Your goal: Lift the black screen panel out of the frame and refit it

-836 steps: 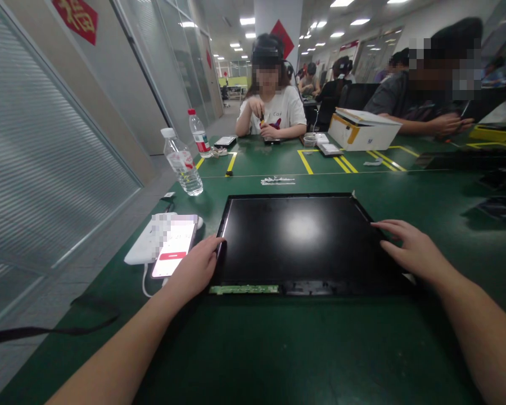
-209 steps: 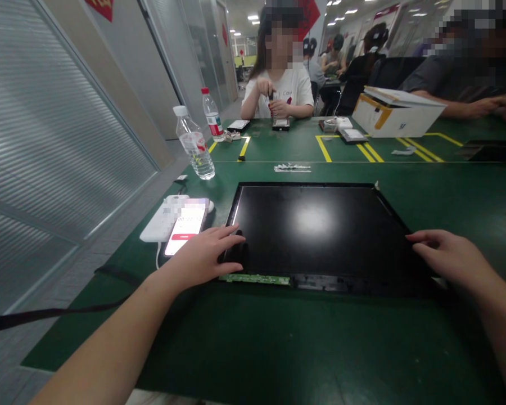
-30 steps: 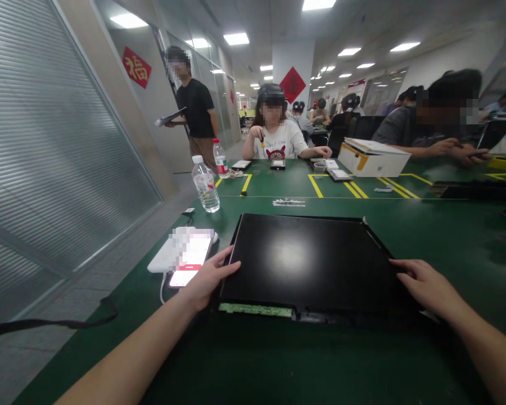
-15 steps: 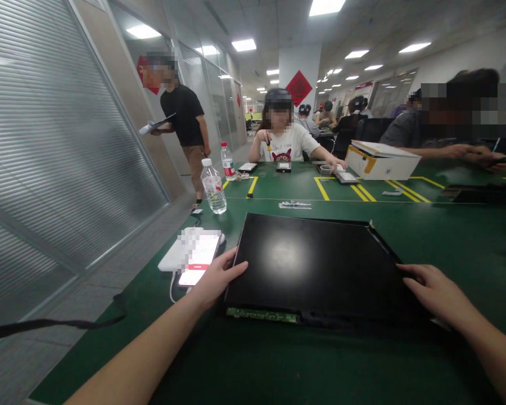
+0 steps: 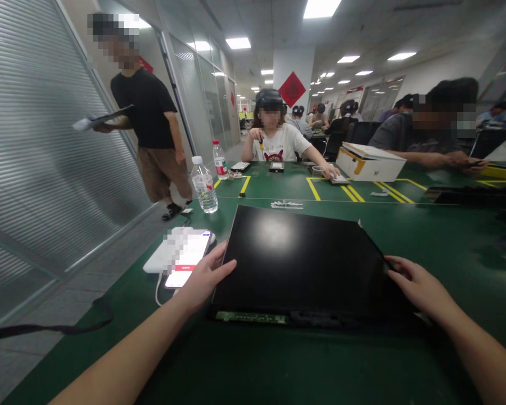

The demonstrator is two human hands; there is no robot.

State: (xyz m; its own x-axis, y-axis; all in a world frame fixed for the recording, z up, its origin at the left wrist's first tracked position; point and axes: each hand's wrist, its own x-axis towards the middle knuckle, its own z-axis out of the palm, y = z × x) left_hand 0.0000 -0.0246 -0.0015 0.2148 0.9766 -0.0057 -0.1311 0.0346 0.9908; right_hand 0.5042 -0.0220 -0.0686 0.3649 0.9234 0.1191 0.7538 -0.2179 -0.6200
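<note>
Head view: At our green table (image 5: 287,360), a black screen panel (image 5: 303,259) sits between our hands, our left hand (image 5: 206,275) clamped on its left edge, thumb on the face; our right hand (image 5: 419,284) touches the right edge, its grip unclear to us. Lettering on a white shirt (image 5: 287,139) opposite seemingly ends "Cat"; we cannot read the phone (image 5: 194,247) or near bottle (image 5: 205,193).
</note>
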